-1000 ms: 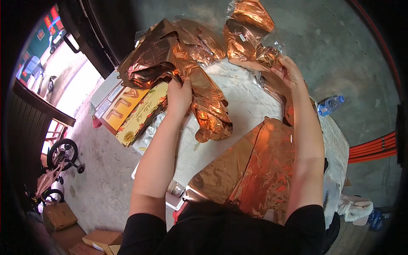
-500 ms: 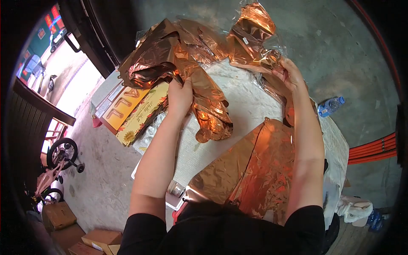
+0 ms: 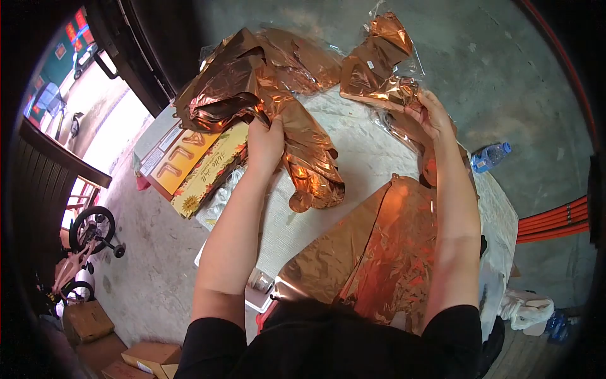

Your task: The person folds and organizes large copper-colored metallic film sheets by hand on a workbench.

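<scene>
My left hand (image 3: pixel 266 143) is closed on a bunched, flat copper-coloured foil balloon (image 3: pixel 309 148), whose folds hang toward the middle of the table and spread up to the left. My right hand (image 3: pixel 433 115) pinches the edge of another copper foil balloon (image 3: pixel 372 66) at the table's far right, with clear plastic film and a small white label on it. A large flat copper foil sheet (image 3: pixel 404 246) lies near my body, between my forearms. More copper foil (image 3: pixel 303 60) in clear film lies at the far edge.
The pale round table (image 3: pixel 360 145) holds a yellow "Hello Fall" box (image 3: pixel 211 167) and an orange lettered packet (image 3: pixel 183 155) at left. Beyond it are a blue-labelled water bottle (image 3: pixel 491 157), orange hoses (image 3: pixel 552 221), cardboard boxes (image 3: pixel 151 357), a small bike (image 3: pixel 88 243) and an open doorway.
The upper part of the foil at my right hand has sagged slightly downward and tilted right. Both hands stay almost where they were, keeping their hold.
</scene>
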A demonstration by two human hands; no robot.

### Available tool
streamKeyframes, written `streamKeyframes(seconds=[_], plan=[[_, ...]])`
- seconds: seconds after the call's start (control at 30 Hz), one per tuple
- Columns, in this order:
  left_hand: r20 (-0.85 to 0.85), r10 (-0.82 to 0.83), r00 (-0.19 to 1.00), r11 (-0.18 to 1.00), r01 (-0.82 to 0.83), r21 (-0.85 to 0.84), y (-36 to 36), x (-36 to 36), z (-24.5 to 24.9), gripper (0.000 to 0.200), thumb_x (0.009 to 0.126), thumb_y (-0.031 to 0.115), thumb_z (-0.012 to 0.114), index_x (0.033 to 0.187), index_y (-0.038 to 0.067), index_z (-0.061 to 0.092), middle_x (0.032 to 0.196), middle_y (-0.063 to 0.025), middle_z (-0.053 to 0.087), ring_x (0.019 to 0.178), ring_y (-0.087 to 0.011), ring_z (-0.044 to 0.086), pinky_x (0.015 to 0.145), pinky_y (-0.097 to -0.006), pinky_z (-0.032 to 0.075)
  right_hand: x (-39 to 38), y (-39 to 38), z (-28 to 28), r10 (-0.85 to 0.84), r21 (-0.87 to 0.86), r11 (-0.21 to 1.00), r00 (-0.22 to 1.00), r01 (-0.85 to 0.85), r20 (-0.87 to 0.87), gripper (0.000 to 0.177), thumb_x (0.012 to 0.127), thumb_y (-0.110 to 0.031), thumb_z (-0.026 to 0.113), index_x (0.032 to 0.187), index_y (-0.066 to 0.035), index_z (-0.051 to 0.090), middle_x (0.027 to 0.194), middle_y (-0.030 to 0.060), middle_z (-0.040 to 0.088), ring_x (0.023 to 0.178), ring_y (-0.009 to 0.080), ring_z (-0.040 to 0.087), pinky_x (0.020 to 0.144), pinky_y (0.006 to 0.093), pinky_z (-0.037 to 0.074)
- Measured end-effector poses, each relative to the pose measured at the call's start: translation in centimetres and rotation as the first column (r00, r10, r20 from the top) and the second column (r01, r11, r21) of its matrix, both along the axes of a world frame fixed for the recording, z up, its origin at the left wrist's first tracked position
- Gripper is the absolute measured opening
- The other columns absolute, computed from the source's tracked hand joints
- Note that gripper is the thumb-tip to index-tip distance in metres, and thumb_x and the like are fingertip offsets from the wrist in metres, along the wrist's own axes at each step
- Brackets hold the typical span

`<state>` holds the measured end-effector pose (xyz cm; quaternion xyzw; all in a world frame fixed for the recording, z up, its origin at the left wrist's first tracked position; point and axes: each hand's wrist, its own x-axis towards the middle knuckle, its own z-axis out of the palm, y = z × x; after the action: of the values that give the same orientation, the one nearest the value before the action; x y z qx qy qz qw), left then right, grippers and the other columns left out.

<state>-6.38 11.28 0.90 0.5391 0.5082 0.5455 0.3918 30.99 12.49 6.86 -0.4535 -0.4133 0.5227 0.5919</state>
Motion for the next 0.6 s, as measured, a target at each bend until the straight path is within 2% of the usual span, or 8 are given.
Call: streamKeyframes(seconds=[0.03,0.1,0.33,0.4,0.53,0.6], plan=[[0.0,-0.001,1.0,1.0,0.001,0.0,0.1,0.1,-0.2,0.023,0.089,0.01,0.054,0.106,-0.004,0.055,0.094,-0.0093,0.063,0.081,-0.0153,0.058,0.072,-0.0292,0.047,0.5,0.2,-0.3,-0.001,0.0,1.0,1.0,0.001,0.0,0.013,0.093,-0.015,0.049,0.102,-0.005,0.052,0.093,0.0048,0.06,0.08,0.0143,0.062,0.072,0.0322,0.058],[0.091,0.018,0.996,0.997,-0.025,0.068,0.4,0.3,-0.7,0.024,0.085,0.009,0.055,0.103,-0.008,0.053,0.09,-0.0193,0.063,0.083,-0.0279,0.06,0.078,-0.0352,0.045,1.3,0.5,-0.9,0.027,-0.015,1.0,0.999,-0.027,-0.019,0.014,0.094,-0.015,0.047,0.103,-0.004,0.052,0.095,0.0061,0.06,0.081,0.0157,0.062,0.073,0.033,0.058],[0.044,0.033,0.998,0.997,-0.037,0.071,0.5,0.2,-0.7,0.024,0.086,0.01,0.055,0.104,-0.007,0.053,0.092,-0.0189,0.063,0.085,-0.0274,0.06,0.079,-0.0353,0.045,1.8,0.4,-1.9,-0.047,-0.034,0.998,0.996,0.044,-0.082,0.018,0.095,-0.016,0.045,0.105,-0.003,0.051,0.094,0.0088,0.062,0.081,0.019,0.064,0.073,0.0329,0.058],[0.044,0.027,0.999,0.999,-0.028,0.023,0.1,0.2,-0.1,0.023,0.086,0.01,0.055,0.102,-0.007,0.054,0.091,-0.0179,0.063,0.084,-0.0263,0.06,0.078,-0.0346,0.045,2.2,0.6,-2.3,-0.058,-0.038,0.998,0.991,0.054,-0.118,0.017,0.094,-0.013,0.045,0.104,-0.001,0.052,0.1,0.0115,0.06,0.086,0.0215,0.062,0.073,0.0366,0.058],[0.065,0.003,0.998,1.0,-0.003,0.008,-0.3,0.1,0.4,0.022,0.086,0.01,0.055,0.1,-0.007,0.054,0.09,-0.017,0.064,0.083,-0.0253,0.061,0.077,-0.0341,0.045,1.8,0.5,-1.9,-0.116,-0.092,0.99,0.987,0.106,-0.113,0.018,0.094,-0.012,0.046,0.105,0.0,0.053,0.098,0.0114,0.06,0.086,0.0213,0.062,0.072,0.0362,0.058],[0.034,0.021,0.999,0.999,-0.023,0.038,-0.4,0.1,0.5,0.022,0.086,0.011,0.055,0.099,-0.007,0.055,0.09,-0.0173,0.064,0.082,-0.0252,0.061,0.076,-0.0338,0.045,0.4,0.3,-1.1,-0.214,-0.001,0.977,0.976,0.214,0.033,0.019,0.094,-0.014,0.044,0.105,-0.001,0.053,0.094,0.0092,0.061,0.082,0.0174,0.062,0.064,0.0293,0.058]])
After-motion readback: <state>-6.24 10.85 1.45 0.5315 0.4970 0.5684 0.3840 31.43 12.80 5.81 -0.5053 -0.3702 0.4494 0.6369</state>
